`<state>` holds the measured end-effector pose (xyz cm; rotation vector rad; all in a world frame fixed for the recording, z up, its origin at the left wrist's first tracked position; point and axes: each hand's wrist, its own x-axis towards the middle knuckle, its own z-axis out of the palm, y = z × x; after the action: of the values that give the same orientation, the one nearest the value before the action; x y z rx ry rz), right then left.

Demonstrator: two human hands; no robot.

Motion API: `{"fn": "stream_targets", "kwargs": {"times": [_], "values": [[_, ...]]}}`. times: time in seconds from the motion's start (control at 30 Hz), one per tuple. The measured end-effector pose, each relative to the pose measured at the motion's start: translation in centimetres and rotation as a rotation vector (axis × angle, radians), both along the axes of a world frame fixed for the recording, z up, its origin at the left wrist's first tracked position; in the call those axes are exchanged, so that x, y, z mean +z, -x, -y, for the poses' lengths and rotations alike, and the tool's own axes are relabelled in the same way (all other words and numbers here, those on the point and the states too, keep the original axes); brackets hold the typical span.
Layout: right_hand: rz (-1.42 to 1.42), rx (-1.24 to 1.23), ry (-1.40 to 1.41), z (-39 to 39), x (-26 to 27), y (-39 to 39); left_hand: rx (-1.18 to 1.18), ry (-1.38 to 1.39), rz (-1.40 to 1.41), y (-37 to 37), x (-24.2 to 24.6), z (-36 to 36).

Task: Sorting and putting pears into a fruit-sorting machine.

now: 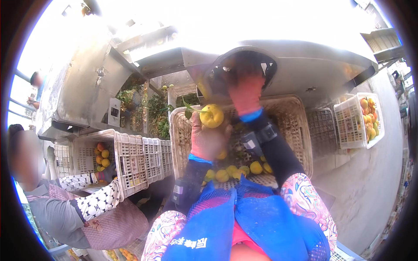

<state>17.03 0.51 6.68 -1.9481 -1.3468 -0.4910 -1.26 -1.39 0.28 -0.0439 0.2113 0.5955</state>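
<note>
My left hand (206, 138), in a pink glove with a blue cuff, holds a yellow peach (212, 116) with a stem and green leaves on it. It is above the left part of a dirty white plastic crate (305, 143). Several yellow peaches (222, 176) lie along the crate's near side. My right hand (247, 94), also gloved in pink, reaches up to a rounded opening (271, 65) in a metal machine (313, 73). Its fingers are dark and blurred there, so whether they grip anything cannot be made out.
To the left, a co-worker (81, 202) reaches into a tilted white crate (130, 163) holding peaches. Another crate of peaches (356, 120) stands at right. Leafy debris (158, 111) lies beyond the crates, below the metal frame.
</note>
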Motion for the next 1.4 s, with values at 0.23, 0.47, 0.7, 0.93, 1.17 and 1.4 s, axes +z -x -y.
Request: {"fn": "stream_targets", "kwargs": {"times": [0.23, 0.47, 0.7, 0.93, 1.17, 1.4], "values": [[-0.492, 0.424, 0.105, 7.2, -1.4, 4.5, -0.009, -0.16, -0.131, -1.7, 2.3, 0.7], [-0.333, 0.207, -0.028, 3.1, -0.7, 1.2, -0.244, -1.037, -1.072, 0.6, -11.2, 2.6], [-0.096, 0.226, -0.131, 0.3, -1.8, -3.9, -0.857, -2.28, -1.527, 0.5, -16.5, 5.3], [-0.093, 0.198, 0.813, 17.6, -21.0, -7.5, -1.031, -2.03, -1.626, 1.1, -22.3, 2.0], [-0.353, 0.217, 1.788, 21.4, -28.9, -10.4, -0.61, -1.425, -1.448, 2.7, -20.7, 2.4], [-0.269, 0.681, 1.502, 18.4, -32.5, -7.6, -0.161, -0.339, -0.633, 4.4, -23.1, 3.1]]}}
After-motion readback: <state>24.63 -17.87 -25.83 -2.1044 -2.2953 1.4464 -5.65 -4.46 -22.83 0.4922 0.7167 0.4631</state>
